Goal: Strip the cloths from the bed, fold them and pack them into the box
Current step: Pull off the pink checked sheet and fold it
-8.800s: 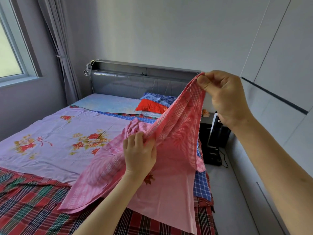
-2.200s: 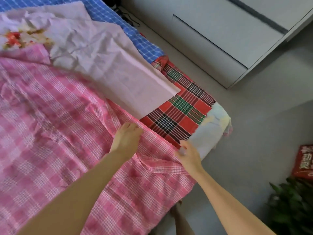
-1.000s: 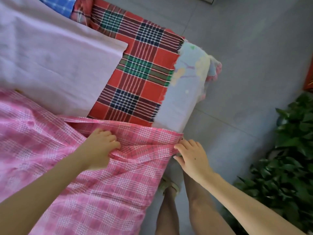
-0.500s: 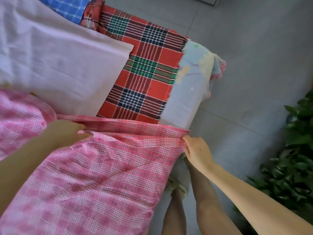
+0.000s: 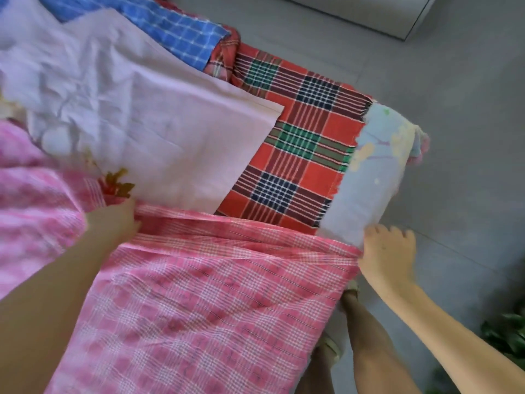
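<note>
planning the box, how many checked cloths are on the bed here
3: pink checked cloth nearest, red tartan cloth at the corner, blue checked cloth farthest; others may lie hidden.

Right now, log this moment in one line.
step: folding pink checked cloth | left hand: on fold edge | right hand: at cloth corner | grips: unclear | box: not in view

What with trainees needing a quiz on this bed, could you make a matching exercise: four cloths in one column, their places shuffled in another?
Cloths
1. pink checked cloth
2. lilac sheet
3. red tartan cloth
4. blue checked cloth

Places
A. farthest away, at the picture's top edge
B. stretched between the left hand and the right hand
C. at the bed corner, beside the pale blue sheet
D. crumpled, its corner overlapping the tartan

Pairs: 1-B, 2-D, 3-C, 4-A
</note>
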A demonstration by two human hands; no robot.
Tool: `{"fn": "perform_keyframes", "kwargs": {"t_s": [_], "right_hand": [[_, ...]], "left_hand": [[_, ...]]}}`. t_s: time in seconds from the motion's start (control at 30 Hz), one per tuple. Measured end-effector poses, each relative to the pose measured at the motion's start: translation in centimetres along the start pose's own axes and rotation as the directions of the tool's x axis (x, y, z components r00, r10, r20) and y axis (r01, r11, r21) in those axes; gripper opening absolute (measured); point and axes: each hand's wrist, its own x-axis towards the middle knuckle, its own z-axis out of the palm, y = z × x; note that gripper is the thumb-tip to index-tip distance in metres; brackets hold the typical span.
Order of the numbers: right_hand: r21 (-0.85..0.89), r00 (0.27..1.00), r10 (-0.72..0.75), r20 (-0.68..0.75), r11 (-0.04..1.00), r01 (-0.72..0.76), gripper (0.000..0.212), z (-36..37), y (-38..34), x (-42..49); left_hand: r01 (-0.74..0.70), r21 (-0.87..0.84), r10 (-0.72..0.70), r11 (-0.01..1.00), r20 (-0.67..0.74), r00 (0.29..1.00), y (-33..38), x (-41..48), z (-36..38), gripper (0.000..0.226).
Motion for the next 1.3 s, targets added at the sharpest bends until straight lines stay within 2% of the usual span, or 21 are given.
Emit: {"fn": "perform_keyframes", "kwargs": {"t_s": [0.07,0.1,0.17,0.23,0.3,0.4,0.5,0.63,0.67,0.7,0.77,0.8,0.87,0.93,1.0,1.03,1.1,1.17,1.27,1.3], "right_hand": [[0.101,0.964,-0.169,-0.203,0.976,0.193,0.021,-1.9,-4.0,0.5],[0.132,0.935,-0.265,-0.235,0.945,0.300,0.021,-2.6,-6.3,0.8],[0.157,0.866,-0.428,-0.259,0.866,0.475,0.029,-3.7,-11.3,2.0],[0.158,0.805,-0.557,-0.206,0.793,0.589,0.039,-4.8,-16.6,3.3],[0.154,0.771,-0.626,-0.117,0.755,0.637,0.043,-5.5,-21.0,4.7],[0.163,0.736,-0.675,-0.060,0.721,0.674,0.045,-6.3,-26.0,6.4],[0.154,0.697,-0.717,0.001,0.688,0.709,0.040,-7.0,-30.8,7.2],[0.137,0.663,-0.748,0.042,0.661,0.738,0.037,-6.9,-35.3,8.1],[0.146,0.663,-0.747,0.047,0.662,0.735,0.039,-7.1,-36.5,8.4],[0.156,0.665,-0.745,0.046,0.663,0.732,0.041,-7.1,-38.1,8.7],[0.200,0.670,-0.741,0.045,0.664,0.720,0.041,-7.5,-40.9,9.4],[0.218,0.669,-0.742,0.044,0.661,0.718,0.040,-7.7,-42.6,9.8],[0.240,0.662,-0.748,0.058,0.654,0.717,0.037,-7.7,-45.8,10.4],[0.270,0.658,-0.746,0.098,0.657,0.704,0.032,-7.7,-48.9,11.0],[0.309,0.653,-0.747,0.123,0.654,0.690,0.024,-7.8,-51.2,11.5],[0.315,0.646,-0.751,0.134,0.650,0.691,0.026,-7.9,-52.3,11.7],[0.303,0.610,-0.774,0.170,0.630,0.715,0.024,-8.0,-54.5,12.2],[0.294,0.579,-0.787,0.213,0.617,0.730,0.033,-8.6,-55.6,12.7],[0.302,0.588,-0.787,0.187,0.616,0.728,0.028,-10.7,-56.1,14.5],[0.280,0.618,-0.771,0.155,0.634,0.720,0.019,-11.7,-55.3,15.2]], "left_hand": [[0.019,-0.015,-0.020,1.000,-0.048,0.999,-0.5,0.1,0.2,0.047],[0.042,-0.016,-0.043,0.999,-0.062,0.997,-0.6,0.2,0.2,0.045],[0.117,-0.044,-0.119,0.992,-0.069,0.990,-0.9,0.6,0.2,0.045],[0.219,-0.101,-0.223,0.970,-0.026,0.975,-1.9,1.1,0.3,0.049],[0.326,-0.119,-0.324,0.938,0.041,0.945,-3.2,1.4,0.9,0.052],[0.478,-0.171,-0.459,0.862,0.139,0.877,-6.9,1.0,1.9,0.050],[0.621,-0.235,-0.560,0.748,0.278,0.780,-12.9,-0.2,4.8,0.066],[0.651,-0.383,-0.467,0.656,0.472,0.748,-18.2,-1.3,9.6,0.045],[0.650,-0.411,-0.448,0.639,0.488,0.749,-18.6,-1.3,9.8,0.038],[0.635,-0.429,-0.462,0.643,0.444,0.768,-18.9,-0.8,9.5,0.030],[0.545,-0.412,-0.501,0.730,0.221,0.837,-18.9,1.3,8.1,0.025],[0.465,-0.415,-0.471,0.782,0.095,0.877,-18.8,2.7,7.4,0.024],[0.207,-0.423,-0.307,0.882,-0.182,0.934,-18.8,5.7,6.9,0.029],[-0.089,-0.379,-0.086,0.921,-0.420,0.903,-19.1,8.4,6.7,0.045],[-0.242,-0.298,0.110,0.923,-0.397,0.911,-18.7,10.1,6.1,0.043],[-0.236,-0.243,0.162,0.941,-0.288,0.944,-18.9,10.7,5.9,0.041],[-0.243,-0.130,0.213,0.961,-0.212,0.954,-19.9,11.6,5.8,0.034],[-0.258,0.042,0.261,0.965,-0.151,0.953,-21.8,12.3,6.1,0.021],[-0.068,-0.039,0.057,0.997,-0.243,0.968,-25.8,13.2,6.1,0.009],[0.029,-0.101,-0.048,0.994,-0.196,0.979,-26.8,13.9,6.2,0.016]]}}
